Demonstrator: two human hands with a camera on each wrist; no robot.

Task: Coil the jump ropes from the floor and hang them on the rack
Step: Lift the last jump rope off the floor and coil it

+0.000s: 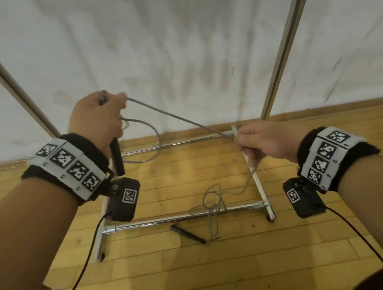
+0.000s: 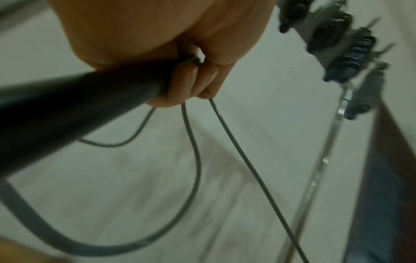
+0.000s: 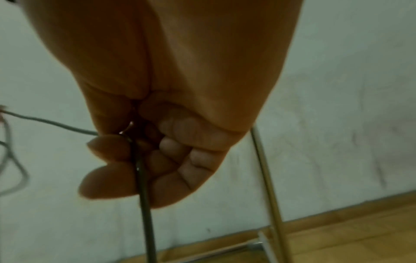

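Note:
My left hand [image 1: 101, 117] grips a black jump rope handle [image 1: 117, 159] together with loops of the grey rope [image 1: 177, 117]; the same handle [image 2: 74, 105] and loops [image 2: 193, 160] fill the left wrist view. The rope runs taut to my right hand [image 1: 254, 141], which pinches it between thumb and fingers [image 3: 117, 147]. From there the rope drops to a tangle [image 1: 212, 199] lying on the wooden floor across the rack's front base bar. The rope's other black handle [image 1: 187, 234] lies on the floor in front of that bar.
The chrome rack has two uprights [image 1: 286, 43] [image 1: 4, 78] and a rectangular base frame [image 1: 182, 216] on the wooden floor. A white sheet [image 1: 173, 39] hangs behind it. More black-handled ropes [image 2: 346, 51] hang on the rack in the left wrist view.

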